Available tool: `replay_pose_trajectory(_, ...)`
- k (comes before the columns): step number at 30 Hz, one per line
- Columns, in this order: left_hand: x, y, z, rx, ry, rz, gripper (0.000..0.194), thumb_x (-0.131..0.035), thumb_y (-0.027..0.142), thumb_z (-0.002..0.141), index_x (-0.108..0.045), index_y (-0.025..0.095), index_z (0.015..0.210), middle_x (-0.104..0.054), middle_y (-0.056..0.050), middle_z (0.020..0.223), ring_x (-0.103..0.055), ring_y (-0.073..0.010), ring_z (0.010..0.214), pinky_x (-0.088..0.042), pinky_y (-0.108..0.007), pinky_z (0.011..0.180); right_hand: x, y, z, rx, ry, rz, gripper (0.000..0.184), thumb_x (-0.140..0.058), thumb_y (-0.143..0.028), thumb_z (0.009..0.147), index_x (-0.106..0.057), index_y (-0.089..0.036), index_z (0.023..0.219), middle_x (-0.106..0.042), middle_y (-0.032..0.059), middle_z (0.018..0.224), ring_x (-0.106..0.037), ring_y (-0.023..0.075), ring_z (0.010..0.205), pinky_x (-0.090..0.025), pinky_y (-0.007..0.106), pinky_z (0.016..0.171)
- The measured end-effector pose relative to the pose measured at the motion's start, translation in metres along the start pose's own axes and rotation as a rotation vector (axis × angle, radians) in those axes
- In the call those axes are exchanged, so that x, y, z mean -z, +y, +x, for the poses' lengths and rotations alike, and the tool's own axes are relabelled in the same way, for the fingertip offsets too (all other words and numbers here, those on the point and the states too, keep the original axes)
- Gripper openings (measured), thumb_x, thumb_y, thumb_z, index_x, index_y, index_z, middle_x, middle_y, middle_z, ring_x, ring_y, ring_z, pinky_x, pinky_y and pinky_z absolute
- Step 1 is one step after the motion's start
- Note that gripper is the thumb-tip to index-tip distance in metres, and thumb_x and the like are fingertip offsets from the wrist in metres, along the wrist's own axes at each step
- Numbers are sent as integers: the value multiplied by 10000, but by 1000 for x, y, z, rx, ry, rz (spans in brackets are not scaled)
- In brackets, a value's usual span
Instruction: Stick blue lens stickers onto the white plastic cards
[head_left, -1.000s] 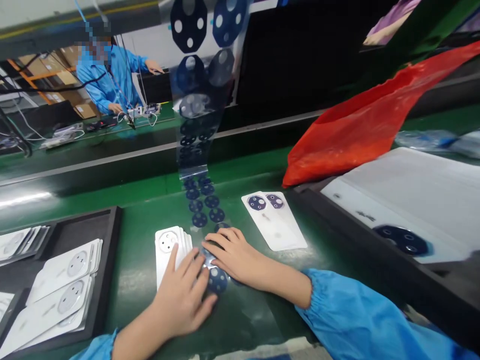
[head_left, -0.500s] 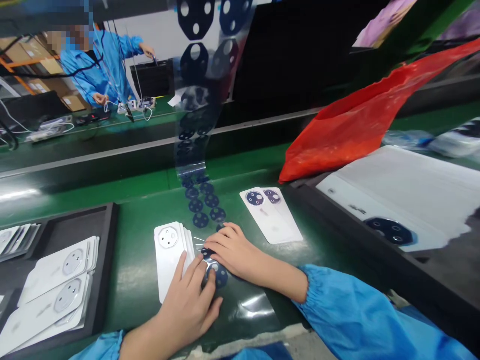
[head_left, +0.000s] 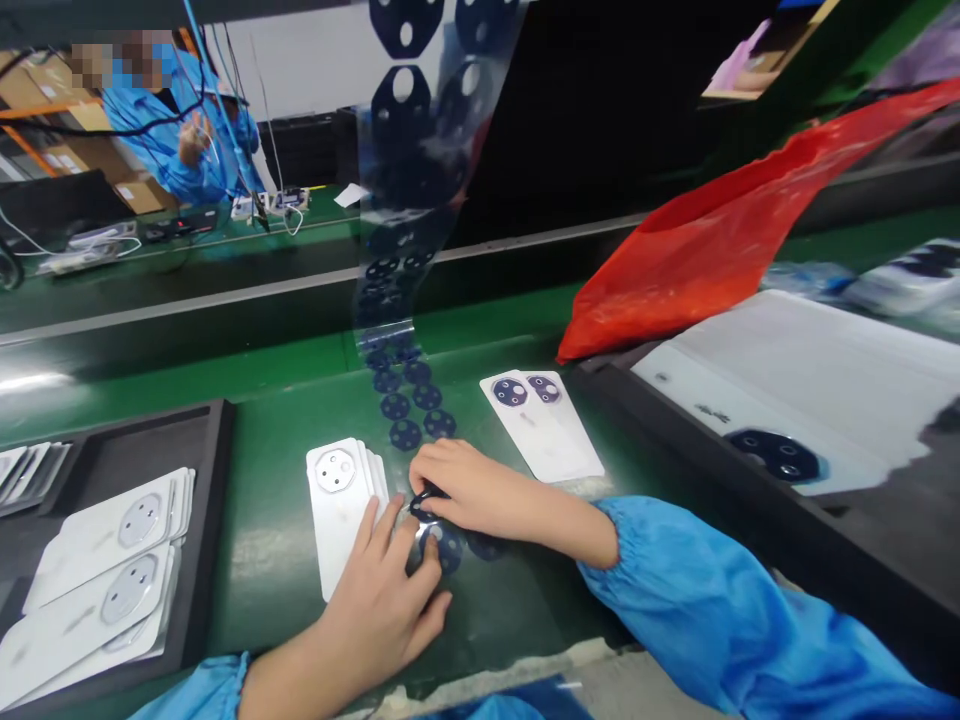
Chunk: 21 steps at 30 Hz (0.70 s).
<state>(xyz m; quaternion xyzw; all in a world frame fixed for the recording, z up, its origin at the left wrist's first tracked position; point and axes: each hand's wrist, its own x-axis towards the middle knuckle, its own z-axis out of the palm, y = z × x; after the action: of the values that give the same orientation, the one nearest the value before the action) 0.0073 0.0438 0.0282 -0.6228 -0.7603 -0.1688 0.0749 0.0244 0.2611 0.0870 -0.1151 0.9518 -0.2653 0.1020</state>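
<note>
Green table (head_left: pixel 262 560); both hands at a clear film strip (head_left: pixel 450 400) bearing dark round stickers in two rows. The strip hangs from above and runs down onto the table toward the person.

Left hand (head_left: pixel 382 600): palm down, fingers spread, fingertips on the film just beside a stack of white panels (head_left: pixel 337 530). Right hand (head_left: pixel 465 490): narrow, thumb and forefinger closed at a dark sticker (head_left: pixel 426 503) on the near part of the strip; other fingers bunched.

White stack lies left of the strip, fanned slightly, top panel with a pale round patch with holes. Right of the strip, two overlapping panels (head_left: pixel 547 435) with dark round patches. Far left, black tray (head_left: pixel 214 500) holding more white panels. Right, red bag (head_left: pixel 675 270) by another black tray (head_left: pixel 862 540). Across the table, a person in a blue jacket (head_left: pixel 154 140).
</note>
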Motion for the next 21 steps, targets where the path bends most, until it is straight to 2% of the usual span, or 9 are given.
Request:
replay_pose_trajectory(3, -2, 0, -1, 9, 11, -18, 310, -531, 297, 935, -634, 113, 1162, -534, -215, 1209, -425, -450, 1324, -393, -709, 1053, 8, -10, -10, 65, 45, -93, 122, -652, -66, 938, -623, -167, 876, -595, 69, 1064, -561, 247, 1003, -493, 405, 912)
replay_pose_trajectory(5, -4, 0, -2, 9, 5, -32, 332, -545, 315, 936, -627, 113, 1187, -541, -208, 1186, -422, -453, 1328, -378, -715, 1060, 13, -16, -21, 133, 120, -167, 161, -614, -58, 936, -632, -171, 822, -573, 89, 1132, -541, 276, 1061, -504, 425, 900)
replay_pose_trajectory(8, -6, 1, -3, 12, 0, -36, 369, -553, 372, 955, -620, 116, 1212, -545, -203, 1191, -414, -451, 1338, -369, -709, 1066, 26, -23, -34, 170, 166, -115, 204, -539, -66, 949, -644, -178, 813, -557, 93, 1156, -537, 274, 1085, -510, 414, 881)
replay_pose_trajectory(11, -3, 2, -4, 9, 24, 10, 427, -536, 452, 984, -621, 113, 1229, -539, -215, 1254, -385, -455, 1367, -351, -685, 1086, 41, -26, -30, 125, 132, 152, 172, -540, -157, 981, -682, -201, 894, -571, 62, 1138, -577, 225, 1042, -498, 359, 901)
replay_pose_trajectory(14, 6, 2, -11, -76, 125, 75, 456, -528, 456, 996, -629, 83, 1238, -548, -219, 1290, -360, -465, 1388, -285, -636, 1139, 42, -25, -10, 14, 126, 508, 80, -646, -264, 938, -709, -219, 918, -633, 36, 1050, -622, 197, 945, -498, 315, 863)
replay_pose_trajectory(17, 17, -2, -24, -92, 217, 61, 420, -505, 391, 994, -643, 68, 1224, -566, -200, 1293, -329, -462, 1411, -213, -596, 1178, 22, -21, 19, -115, 103, 893, 159, -730, -336, 871, -703, -183, 902, -683, 39, 858, -641, 185, 784, -511, 286, 725)
replay_pose_trajectory(19, 21, -6, -33, 8, 199, 56, 432, -477, 404, 997, -646, 74, 1219, -552, -202, 1319, -281, -477, 1430, -173, -618, 1174, 4, -19, 37, -159, 101, 1067, 240, -771, -375, 837, -685, -157, 891, -678, 41, 756, -629, 172, 697, -502, 271, 661)
replay_pose_trajectory(21, 21, -11, -40, 115, 128, 74, 464, -464, 446, 1000, -631, 89, 1246, -521, -215, 1360, -258, -498, 1430, -172, -652, 1146, -14, -20, 51, -185, 143, 1143, 309, -799, -394, 808, -672, -139, 927, -673, 41, 722, -610, 157, 644, -489, 262, 626)
